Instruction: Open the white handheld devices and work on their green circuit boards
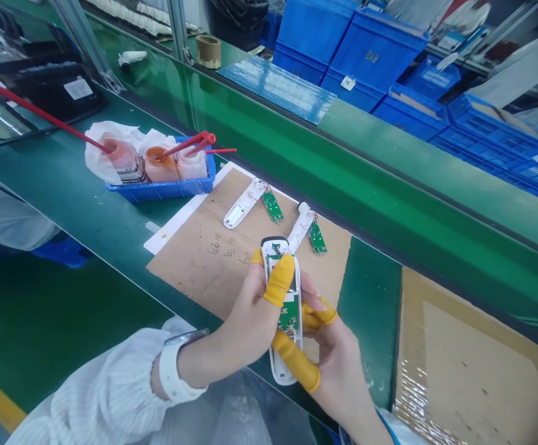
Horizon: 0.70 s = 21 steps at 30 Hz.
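Between my hands is a long white plastic device housing [284,364], its inner side facing up and a green circuit board [289,314] seated in it. My left hand [257,309] grips its upper part, the thumb lying over the board. From the right, my right hand [331,349] holds the lower part, thumb across the front and fingers around the side. Yellow finger cots cover several fingertips. Beyond, on a cardboard sheet [195,266], lie two more white housings [243,203], [300,225], each beside a small green board [273,206], [317,238] on thin wires.
A blue tray [160,190] at the left holds bottles with red sticks. Farther back runs a green conveyor belt [260,148], with blue crates [373,52] behind it. Another cardboard piece [473,364] lies at the right. A roll of tape [208,51] stands across the belt.
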{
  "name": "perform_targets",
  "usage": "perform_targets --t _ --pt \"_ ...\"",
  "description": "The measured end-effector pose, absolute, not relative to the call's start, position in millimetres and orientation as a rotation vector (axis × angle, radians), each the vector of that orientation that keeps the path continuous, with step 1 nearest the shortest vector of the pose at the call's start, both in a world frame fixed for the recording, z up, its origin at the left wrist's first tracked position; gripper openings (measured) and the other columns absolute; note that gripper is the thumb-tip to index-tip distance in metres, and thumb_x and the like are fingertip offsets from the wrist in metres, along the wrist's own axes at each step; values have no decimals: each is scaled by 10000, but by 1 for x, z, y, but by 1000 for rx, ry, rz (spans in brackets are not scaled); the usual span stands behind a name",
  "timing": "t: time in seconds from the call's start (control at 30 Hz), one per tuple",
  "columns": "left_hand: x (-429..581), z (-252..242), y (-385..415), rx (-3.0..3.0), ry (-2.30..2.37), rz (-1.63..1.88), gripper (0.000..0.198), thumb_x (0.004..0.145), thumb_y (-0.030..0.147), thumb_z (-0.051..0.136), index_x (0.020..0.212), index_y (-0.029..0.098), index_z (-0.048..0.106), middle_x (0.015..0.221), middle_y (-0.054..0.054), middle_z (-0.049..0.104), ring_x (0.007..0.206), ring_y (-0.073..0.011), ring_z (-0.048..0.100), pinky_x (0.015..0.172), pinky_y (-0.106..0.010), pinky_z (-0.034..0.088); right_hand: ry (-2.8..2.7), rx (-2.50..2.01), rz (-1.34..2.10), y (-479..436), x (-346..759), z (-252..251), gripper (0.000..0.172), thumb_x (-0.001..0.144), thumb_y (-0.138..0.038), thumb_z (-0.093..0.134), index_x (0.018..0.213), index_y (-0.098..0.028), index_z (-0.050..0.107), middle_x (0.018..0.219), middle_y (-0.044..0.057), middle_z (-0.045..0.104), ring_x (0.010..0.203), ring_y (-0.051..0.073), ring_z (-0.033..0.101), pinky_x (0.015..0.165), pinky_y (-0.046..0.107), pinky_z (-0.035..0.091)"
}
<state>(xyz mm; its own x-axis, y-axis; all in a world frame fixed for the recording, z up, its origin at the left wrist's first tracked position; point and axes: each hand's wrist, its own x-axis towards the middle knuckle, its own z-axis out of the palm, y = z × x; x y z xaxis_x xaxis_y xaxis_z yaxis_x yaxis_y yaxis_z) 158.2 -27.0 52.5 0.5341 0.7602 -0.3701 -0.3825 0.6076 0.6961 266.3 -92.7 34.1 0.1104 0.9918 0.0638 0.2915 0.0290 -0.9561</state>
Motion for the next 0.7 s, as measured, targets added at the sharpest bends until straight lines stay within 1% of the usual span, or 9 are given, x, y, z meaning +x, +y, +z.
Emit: perform_targets --t 0.1,0.17,0.2,0.27,0.33,0.37,0.4,0.57,0.7 --pt "157 54 -30 606 734 712 411 777 593 592 843 206 472 777 -29 695 724 -174 678 525 -237 490 -1249 -1322 1135 -91 266 31 261 783 -374 722 921 -228 555 779 -16 666 615 120 656 476 163 541" --pt "156 54 -28 609 772 703 379 795 563 593 837 202 490 732 -15 688 701 -164 674 532 -231 479 -1318 -1347 1123 -92 270 31 280 788 -380 719 954 -224 556 806 -5 677 616 125 664 476 177 553" --pt "155 54 -27 614 792 710 362 806 548 591 821 195 509 699 -6 680 684 -153 667 545 -226 476 -1379 -1398 1005 -93 272 32 291 790 -374 721 979 -224 558 812 -1 679 608 127 660 482 191 558" --pt "154 54 -24 622 820 728 348 812 532 595 797 189 539 634 15 656 634 -130 642 551 -216 463 -1549 -1450 595 -97 277 35 271 806 -348 711 997 -215 571 822 17 672 642 148 655 532 245 569" --pt "154 53 -23 623 830 721 379 794 567 594 795 190 553 598 28 633 576 -110 602 532 -210 444 -1693 -1408 251 -99 281 38 141 849 -267 667 964 -212 606 829 28 657 707 166 647 601 293 556" --pt "154 52 -23 619 830 705 404 781 595 589 804 193 556 598 32 629 557 -102 581 520 -207 434 -1766 -1365 165 -100 283 40 76 865 -217 641 939 -212 626 829 31 652 734 168 640 625 302 543" --pt "155 51 -24 615 833 688 423 773 616 580 818 196 559 607 35 627 547 -95 563 512 -203 427 -1845 -1323 128 -100 284 42 71 874 -166 614 921 -212 642 824 30 652 742 165 632 635 300 531" --pt "157 47 -29 597 849 627 363 802 563 585 809 204 535 612 53 585 543 -82 522 506 -195 427 -2068 -1222 66 -95 289 51 236 878 -31 506 953 -201 651 836 22 684 744 159 604 642 293 504" --pt "156 48 -28 558 918 587 271 867 474 520 813 209 536 622 33 612 558 -112 565 497 -217 430 -1970 -1228 231 -96 293 51 211 867 -57 554 979 -215 638 835 18 669 734 165 601 612 300 497"
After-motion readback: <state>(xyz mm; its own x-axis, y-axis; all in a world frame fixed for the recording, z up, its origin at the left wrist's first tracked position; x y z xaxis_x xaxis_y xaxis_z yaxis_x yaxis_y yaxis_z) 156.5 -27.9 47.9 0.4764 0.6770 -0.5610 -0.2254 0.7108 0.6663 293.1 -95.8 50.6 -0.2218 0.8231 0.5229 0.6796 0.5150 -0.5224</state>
